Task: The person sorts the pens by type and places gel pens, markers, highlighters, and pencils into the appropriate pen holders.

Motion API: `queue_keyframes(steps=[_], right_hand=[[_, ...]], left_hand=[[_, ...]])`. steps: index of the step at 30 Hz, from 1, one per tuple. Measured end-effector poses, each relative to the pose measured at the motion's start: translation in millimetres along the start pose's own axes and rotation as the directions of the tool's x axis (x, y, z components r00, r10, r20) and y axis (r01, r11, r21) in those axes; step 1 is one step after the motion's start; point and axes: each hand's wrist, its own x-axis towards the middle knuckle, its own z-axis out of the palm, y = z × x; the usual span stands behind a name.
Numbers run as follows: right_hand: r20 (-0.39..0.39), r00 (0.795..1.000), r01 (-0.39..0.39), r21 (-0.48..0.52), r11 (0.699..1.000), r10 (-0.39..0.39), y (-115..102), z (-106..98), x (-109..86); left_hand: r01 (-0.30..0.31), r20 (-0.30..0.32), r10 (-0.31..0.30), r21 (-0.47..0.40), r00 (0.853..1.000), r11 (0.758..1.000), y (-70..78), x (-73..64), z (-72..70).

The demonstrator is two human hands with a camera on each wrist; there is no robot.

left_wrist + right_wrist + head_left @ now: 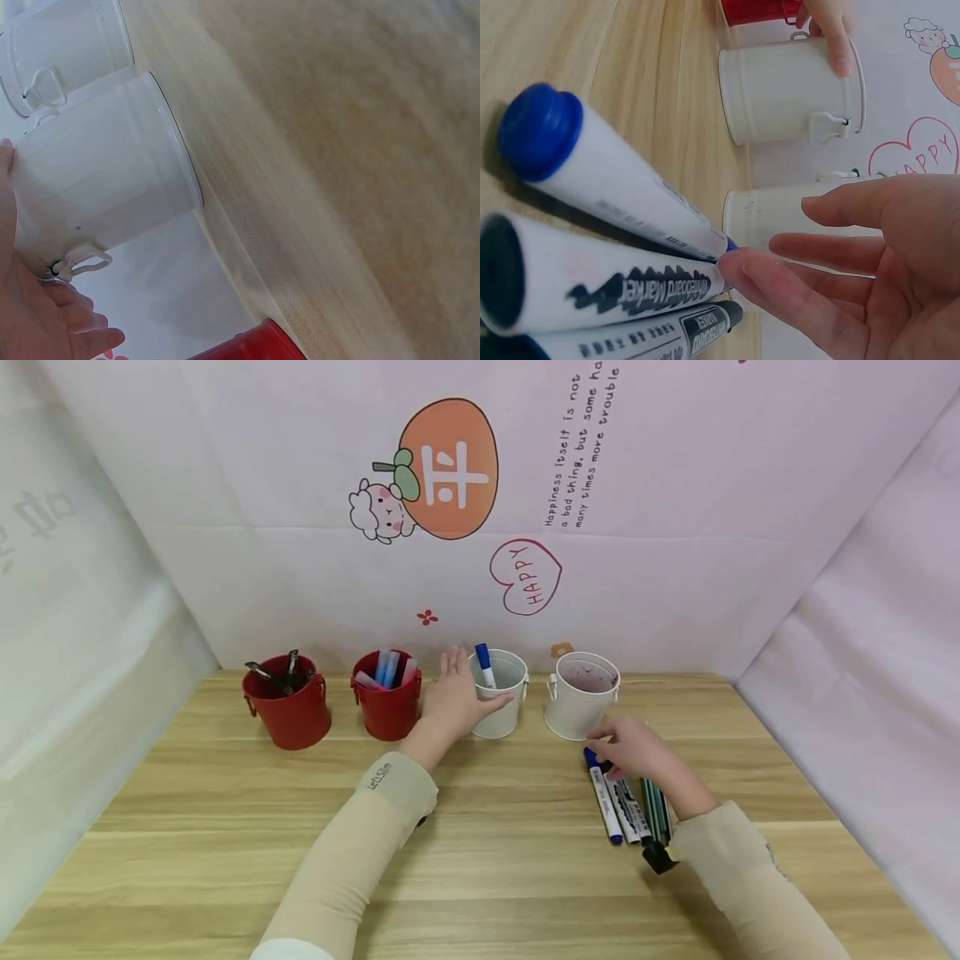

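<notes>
While the blue marker points toward the person, the nearer right hand, fingers parted, empty, hangs at its far end.

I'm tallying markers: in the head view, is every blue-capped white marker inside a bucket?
No, one cylindrical white marker with a blue cap lies on the light wooden table near the right hand.
</notes>
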Motion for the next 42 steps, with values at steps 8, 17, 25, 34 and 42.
queue_keyframes(steps=[8, 17, 25, 34, 42], right_hand=[[0.027, 1.000, 0.014, -0.017, 1.000, -0.014, -1, 5, 1.0], [0.048, 0.999, -0.011, -0.018, 1.000, 0.011, -3, 14, 4.1], [0.051, 0.998, -0.016, -0.083, 0.996, 0.021, -4, 21, 7.9], [0.052, 0.999, 0.003, -0.176, 0.984, 0.006, -9, 26, 8.4], [0.060, 0.998, -0.003, -0.161, 0.987, 0.012, -10, 25, 6.0]], left_hand=[[0.000, -0.005, 0.000, -0.001, 1.000, 1.000, 0.4, -0.2, -0.4], [0.000, -0.004, 0.000, 0.001, 1.000, 1.000, 0.3, -0.4, 0.0], [-0.004, -0.011, 0.004, -0.005, 1.000, 1.000, -0.5, 0.3, 1.3], [-0.007, -0.017, 0.007, -0.013, 1.000, 1.000, -0.4, 0.1, 1.1], [-0.014, -0.015, 0.013, -0.013, 1.000, 1.000, 0.0, -1.1, -0.1]])
